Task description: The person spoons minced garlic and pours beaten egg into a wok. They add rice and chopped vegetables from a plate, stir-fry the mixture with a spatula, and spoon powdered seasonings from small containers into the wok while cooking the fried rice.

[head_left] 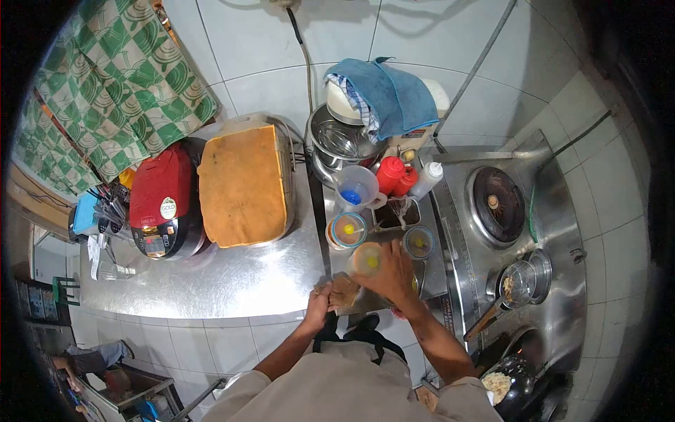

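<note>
My right hand (396,276) is closed around the side of a round tub (364,261) with a yellow-green spot in its middle. Lower left of it, my left hand (318,304) pinches the edge of a brown, flat-looking piece (344,290), whose kind I cannot make out. Just beyond the tub stands a similar round jar (349,229) with a blue rim and a yellow spot. Another round jar (419,242) is to the right of my right hand. A clear measuring jug (356,187) with blue at its bottom stands behind them.
Red squeeze bottles (390,174) and a white one (427,180) stand behind a metal container (395,213). A mixer (342,104) draped with a blue towel (394,97) is at the back. Rice cooker (165,200) left; stove burner (498,205) and wok (517,383) right.
</note>
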The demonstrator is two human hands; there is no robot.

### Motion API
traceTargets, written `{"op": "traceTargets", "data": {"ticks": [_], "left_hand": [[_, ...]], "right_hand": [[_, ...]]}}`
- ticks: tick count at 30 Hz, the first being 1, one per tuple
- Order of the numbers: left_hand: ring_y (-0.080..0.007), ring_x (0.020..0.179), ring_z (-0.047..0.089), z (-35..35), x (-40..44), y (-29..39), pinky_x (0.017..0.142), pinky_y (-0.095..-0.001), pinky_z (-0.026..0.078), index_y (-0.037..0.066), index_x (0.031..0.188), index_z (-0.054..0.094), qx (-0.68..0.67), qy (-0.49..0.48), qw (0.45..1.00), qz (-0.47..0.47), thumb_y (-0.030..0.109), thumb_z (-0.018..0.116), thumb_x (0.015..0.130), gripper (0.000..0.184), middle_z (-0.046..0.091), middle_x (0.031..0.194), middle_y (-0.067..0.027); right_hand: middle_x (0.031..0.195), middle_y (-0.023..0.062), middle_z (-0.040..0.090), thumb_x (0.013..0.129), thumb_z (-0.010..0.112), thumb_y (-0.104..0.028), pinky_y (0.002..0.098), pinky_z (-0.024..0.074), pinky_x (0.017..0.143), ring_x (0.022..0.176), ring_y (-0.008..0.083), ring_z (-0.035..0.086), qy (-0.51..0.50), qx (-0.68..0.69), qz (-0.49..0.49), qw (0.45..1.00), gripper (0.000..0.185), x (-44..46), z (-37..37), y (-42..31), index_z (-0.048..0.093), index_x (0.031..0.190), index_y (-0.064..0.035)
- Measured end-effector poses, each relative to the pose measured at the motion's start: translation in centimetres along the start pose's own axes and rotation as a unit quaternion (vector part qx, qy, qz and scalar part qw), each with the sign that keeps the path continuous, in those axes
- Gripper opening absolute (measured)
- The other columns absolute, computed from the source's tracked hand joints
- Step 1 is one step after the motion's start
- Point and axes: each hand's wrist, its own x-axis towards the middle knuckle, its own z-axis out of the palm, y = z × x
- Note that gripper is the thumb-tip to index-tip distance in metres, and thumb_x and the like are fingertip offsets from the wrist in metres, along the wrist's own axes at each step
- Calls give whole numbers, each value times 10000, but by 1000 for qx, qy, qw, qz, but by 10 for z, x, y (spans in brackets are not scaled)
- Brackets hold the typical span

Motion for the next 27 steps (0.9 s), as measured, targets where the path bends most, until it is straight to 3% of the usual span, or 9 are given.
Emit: {"op": "traceTargets", "data": {"ticks": [2, 4, 5, 11, 15, 19, 22, 23, 27], "left_hand": [[-245, 913, 721, 3, 7, -2, 765, -393, 625, 6, 1255, 576, -44, 3, 999, -10, 417, 557, 1010, 478, 686, 1103, -134], [-312, 1133, 654, 10, 7, 13, 890, -452, 581, 54, 1358, 504, -284, -205, 931, -102, 513, 434, 1035, 565, 590, 1329, -160], [-316, 1140, 645, 32, -10, 37, 949, -469, 556, 56, 1343, 516, -327, -206, 914, -121, 532, 338, 1053, 586, 603, 1316, -147], [-257, 1155, 634, -9, 22, 3, 990, -444, 537, 71, 1304, 547, -353, -315, 868, -152, 377, 417, 1056, 415, 624, 1272, -122], [-211, 1083, 672, -21, -7, 39, 938, -433, 561, 67, 1222, 611, -62, -320, 921, -211, 315, 529, 1010, 337, 664, 1205, -87], [-232, 1099, 664, -61, -11, 29, 988, -421, 541, 64, 1247, 601, -62, -352, 900, -248, 251, 560, 1000, 313, 652, 1240, -106], [-214, 1089, 661, -91, -9, 8, 996, -400, 529, 72, 1208, 634, -150, -201, 905, -344, 164, 700, 916, 313, 659, 1234, -93], [-221, 1108, 656, -95, -18, 15, 1002, -414, 530, 65, 1240, 612, 49, -263, 955, -129, 212, 589, 976, 303, 659, 1220, -105], [-254, 1114, 660, -76, -62, 54, 1009, -431, 530, 31, 1286, 578, 231, -235, 934, 142, 299, 452, 1049, 379, 649, 1253, -129]], "right_hand": [[1082, 210, 525, 543, 885, -552, 504, 485, 851, 1020, 399, 581, -32, 58, -21, 998, 878, -13, -25, -22, 578, 1150, 2], [1078, 211, 529, 548, 885, -547, 503, 490, 831, 1007, 404, 587, -53, 82, -40, 994, 858, -27, -35, -39, 586, 1138, -1], [1077, 210, 529, 554, 885, -542, 502, 492, 818, 1000, 406, 589, -64, 87, -54, 993, 842, -32, -37, -44, 591, 1128, -1], [1077, 190, 523, 601, 885, -446, 479, 484, 842, 1006, 380, 588, -84, 142, -150, 975, 751, -39, -38, -60, 587, 1144, -22], [1103, 171, 519, 631, 875, -349, 459, 466, 901, 1050, 360, 577, -228, 132, -276, 924, 718, -32, -46, -60, 582, 1222, -66], [1142, 158, 517, 621, 879, -245, 454, 445, 956, 1115, 355, 551, -222, 60, -404, 885, 824, -28, -46, -63, 527, 1356, -124], [1230, 176, 517, 579, 901, -212, 464, 437, 1003, 1198, 369, 524, -260, -10, -333, 906, 918, -14, -46, -49, 498, 1398, -125], [1289, 188, 512, 549, 913, -195, 475, 430, 1031, 1252, 372, 505, -273, -59, -250, 927, 961, -10, -41, -37, 489, 1409, -120], [1287, 213, 509, 491, 952, -248, 504, 439, 1028, 1243, 403, 503, -203, -77, -200, 955, 1029, 7, 53, 38, 462, 1383, -91]]}}
